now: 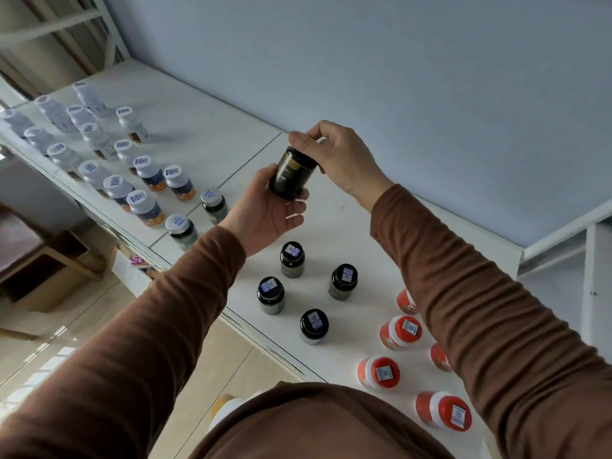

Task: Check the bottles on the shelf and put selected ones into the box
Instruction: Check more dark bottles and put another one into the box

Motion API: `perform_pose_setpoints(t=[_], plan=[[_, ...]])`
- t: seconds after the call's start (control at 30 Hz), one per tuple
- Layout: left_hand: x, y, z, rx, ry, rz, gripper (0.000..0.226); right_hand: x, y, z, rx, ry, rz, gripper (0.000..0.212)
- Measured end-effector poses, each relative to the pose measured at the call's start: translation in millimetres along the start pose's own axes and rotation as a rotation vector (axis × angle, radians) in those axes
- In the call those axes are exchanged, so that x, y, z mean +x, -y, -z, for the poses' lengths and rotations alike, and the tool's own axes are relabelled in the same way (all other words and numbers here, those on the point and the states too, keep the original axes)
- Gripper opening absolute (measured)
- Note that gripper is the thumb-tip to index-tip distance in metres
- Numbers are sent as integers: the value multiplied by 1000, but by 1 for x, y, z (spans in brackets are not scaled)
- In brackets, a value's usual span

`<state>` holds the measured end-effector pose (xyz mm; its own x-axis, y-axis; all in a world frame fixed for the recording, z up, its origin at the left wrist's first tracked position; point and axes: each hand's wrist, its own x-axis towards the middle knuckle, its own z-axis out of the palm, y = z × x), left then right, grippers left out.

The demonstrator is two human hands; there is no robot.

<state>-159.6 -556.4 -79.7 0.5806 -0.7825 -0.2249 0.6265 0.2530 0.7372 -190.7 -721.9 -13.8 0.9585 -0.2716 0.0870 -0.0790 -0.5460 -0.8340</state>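
Hands meet above the white shelf (205, 134) with one dark bottle (291, 173) between them: your left hand (265, 210) cups its lower body from below, thumb on the near side and fingers curled round the base, while your right hand (334, 157) comes down from above and pinches its cap end between thumb and fingertips. You hold the bottle tilted, its gold-printed label turned toward you, well clear of the shelf surface. Below it, four more black-capped bottles (291, 258) stand upright on the shelf in a loose cluster, each with a small code sticker on its cap. Nearer your right sleeve (496, 309) stand orange bottles (400, 331) with white-ringed caps, two of them partly hidden behind your forearm. To the left, two grey-capped jars (213, 205) stand near the shelf's front edge, and beyond them rows of white-capped bottles (145, 203) run toward the far end. A cardboard box (49, 273) sits on the floor below the shelf, left of your arms, and how full it is cannot be told.
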Motion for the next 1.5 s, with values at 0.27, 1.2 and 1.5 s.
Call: perform_pose_setpoints(t=[0.27,1.2,1.5], plan=[[-18,5,-3,647,-404,-457,51,-6,-9,-7,55,110,14,36],[-394,-101,250,887,-908,-479,50,-74,256,-395,54,589,405,33],[-491,-149,368,1467,-1071,-55,63,-67,308,-528,-123,617,493,34]])
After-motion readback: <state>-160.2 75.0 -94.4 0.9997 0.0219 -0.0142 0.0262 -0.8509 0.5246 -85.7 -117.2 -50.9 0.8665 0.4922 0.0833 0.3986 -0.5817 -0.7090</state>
